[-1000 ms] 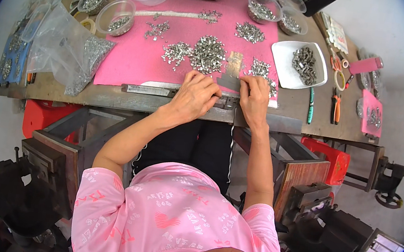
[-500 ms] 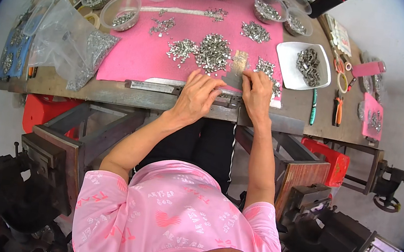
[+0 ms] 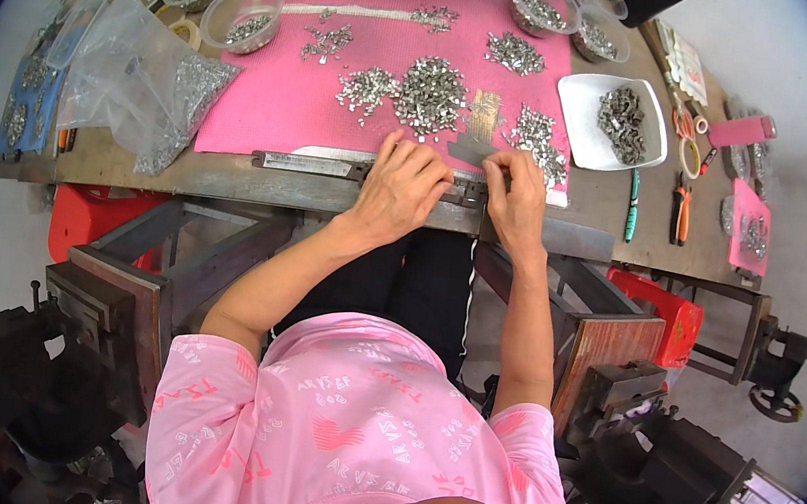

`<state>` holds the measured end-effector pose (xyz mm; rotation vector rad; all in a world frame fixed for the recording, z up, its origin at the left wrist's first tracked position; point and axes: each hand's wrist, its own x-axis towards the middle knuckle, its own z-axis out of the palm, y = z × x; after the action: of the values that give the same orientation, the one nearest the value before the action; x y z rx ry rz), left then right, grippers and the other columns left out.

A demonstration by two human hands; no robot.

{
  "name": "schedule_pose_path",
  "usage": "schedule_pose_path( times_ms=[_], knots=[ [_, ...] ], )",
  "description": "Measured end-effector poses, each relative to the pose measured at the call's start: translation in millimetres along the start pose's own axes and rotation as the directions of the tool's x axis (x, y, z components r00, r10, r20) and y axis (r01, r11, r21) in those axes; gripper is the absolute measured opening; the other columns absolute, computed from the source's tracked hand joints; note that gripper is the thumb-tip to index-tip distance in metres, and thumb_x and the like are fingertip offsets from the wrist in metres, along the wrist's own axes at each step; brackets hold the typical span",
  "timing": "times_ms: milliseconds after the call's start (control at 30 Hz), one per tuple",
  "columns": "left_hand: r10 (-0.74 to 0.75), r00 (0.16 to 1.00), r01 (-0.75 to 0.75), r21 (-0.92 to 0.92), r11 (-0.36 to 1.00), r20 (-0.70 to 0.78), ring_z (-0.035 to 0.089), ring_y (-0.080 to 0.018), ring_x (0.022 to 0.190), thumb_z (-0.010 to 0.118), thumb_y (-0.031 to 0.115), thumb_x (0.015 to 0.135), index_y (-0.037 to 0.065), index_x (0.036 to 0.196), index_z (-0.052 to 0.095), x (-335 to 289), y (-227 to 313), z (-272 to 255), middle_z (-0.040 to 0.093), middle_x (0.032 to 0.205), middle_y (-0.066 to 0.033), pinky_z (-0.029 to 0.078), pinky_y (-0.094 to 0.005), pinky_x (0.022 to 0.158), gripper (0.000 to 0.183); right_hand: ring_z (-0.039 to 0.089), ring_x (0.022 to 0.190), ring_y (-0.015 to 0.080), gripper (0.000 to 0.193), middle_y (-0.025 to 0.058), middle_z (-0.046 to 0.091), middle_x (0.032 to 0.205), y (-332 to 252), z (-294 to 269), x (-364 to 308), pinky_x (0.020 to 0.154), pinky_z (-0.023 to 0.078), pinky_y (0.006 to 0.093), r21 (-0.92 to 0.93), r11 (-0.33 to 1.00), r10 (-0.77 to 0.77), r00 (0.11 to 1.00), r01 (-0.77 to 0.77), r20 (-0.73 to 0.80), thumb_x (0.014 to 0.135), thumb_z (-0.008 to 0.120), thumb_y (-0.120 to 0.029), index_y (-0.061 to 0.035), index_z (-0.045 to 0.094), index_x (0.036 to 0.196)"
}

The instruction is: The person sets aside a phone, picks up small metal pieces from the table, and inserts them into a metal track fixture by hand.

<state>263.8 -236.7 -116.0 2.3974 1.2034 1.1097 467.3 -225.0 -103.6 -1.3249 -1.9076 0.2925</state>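
"Metal bar [image 3: 311,166], one: location?"

"Front edge of the surface [image 3: 97,166], nearer the body than the pink mat [image 3: 260,104]. Left hand [image 3: 399,191] over it; right hand [image 3: 516,200] just beside its right end."

"State of the grip?"

"Left: fingers bent, thumb near forefinger, contents hidden; cannot tell whether anything is pinched. Right: thumb and forefinger close together at a dark plate [image 3: 471,150]; cannot tell whether they pinch it."

"Reasons for placing?"

"Bar set close in, presumably for both hands to reach it with little stretch. Pile of metal bits [image 3: 430,94] just beyond the fingers, likely for short reach. White tray [image 3: 578,122], bits inside, probably keeping those apart."
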Motion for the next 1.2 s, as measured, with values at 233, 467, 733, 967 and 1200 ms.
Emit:
schedule_pose_path(
  times_ms=[233, 467, 733, 967, 1200],
  knots=[
    [-0.044, 0.999, 0.044, 0.03, 0.999, 0.024, 0.057, -0.03, 0.101, 0.072, 0.011, 0.087, 0.005, 0.102, 0.063, 1, 2, 2, 0.06, 0.1, -0.0098, 0.037, -0.0549, 0.107, 0.018, 0.06, 0.084, 0.0279, 0.014, 0.0085, 0.064, 0.092, -17, 9, -13, 0.077, 0.042, 0.0393, 0.063, 0.994, -0.086, 0.996, 0.087, -0.014, 0.085, 0.073, 0.0, -0.0038, 0.061, 0.092],
    [-0.065, 0.983, 0.061, -0.027, 0.998, -0.173, 0.057, -0.0304, 0.103, 0.076, 0.017, 0.085, 0.006, 0.11, 0.064, -16, -15, -40, 0.063, 0.107, -0.0099, 0.038, -0.0511, 0.102, 0.029, 0.06, 0.089, 0.0287, 0.014, 0.0091, 0.066, 0.095, -30, 20, -17, 0.08, 0.043, 0.0392, 0.033, 0.99, -0.136, 0.99, 0.136, 0.023, 0.083, 0.075, -0.002, -0.0035, 0.064, 0.091],
    [-0.148, 0.987, 0.159, 0.205, 0.966, -0.067, 0.052, -0.0292, 0.107, 0.083, 0.036, 0.077, 0.007, 0.112, 0.067, -55, -36, -62, 0.058, 0.11, -0.0087, 0.034, -0.0448, 0.097, 0.048, 0.061, 0.088, 0.0283, 0.012, 0.0094, 0.067, 0.094, -27, 16, -14, 0.08, 0.045, 0.0386, 0.05, 0.985, -0.17, 0.984, 0.167, 0.052, 0.083, 0.075, -0.001, -0.0036, 0.069, 0.093],
    [-0.121, 0.987, 0.137, 0.149, 0.979, -0.11, 0.052, -0.0276, 0.103, 0.085, 0.034, 0.075, 0.008, 0.112, 0.068, -58, -43, -56, 0.057, 0.106, -0.0082, 0.035, -0.0444, 0.094, 0.049, 0.061, 0.089, 0.0292, 0.013, 0.0102, 0.069, 0.096, -30, 25, -18, 0.081, 0.046, 0.0387, 0.146, 0.989, -0.035, 0.999, 0.034, 0.008, 0.085, 0.074, -0.002, -0.0027, 0.069, 0.097],
    [-0.123, 0.981, 0.147, 0.16, 0.976, -0.151, 0.052, -0.0282, 0.103, 0.085, 0.035, 0.074, 0.008, 0.111, 0.068, -59, -45, -56, 0.057, 0.106, -0.0086, 0.036, -0.044, 0.093, 0.049, 0.062, 0.095, 0.0303, 0.018, 0.0117, 0.069, 0.099, -27, 23, -25, 0.087, 0.048, 0.0397, 0.126, 0.992, -0.01, 0.998, 0.018, -0.06, 0.083, 0.075, 0.0, -0.0017, 0.069, 0.1]
  ],
)
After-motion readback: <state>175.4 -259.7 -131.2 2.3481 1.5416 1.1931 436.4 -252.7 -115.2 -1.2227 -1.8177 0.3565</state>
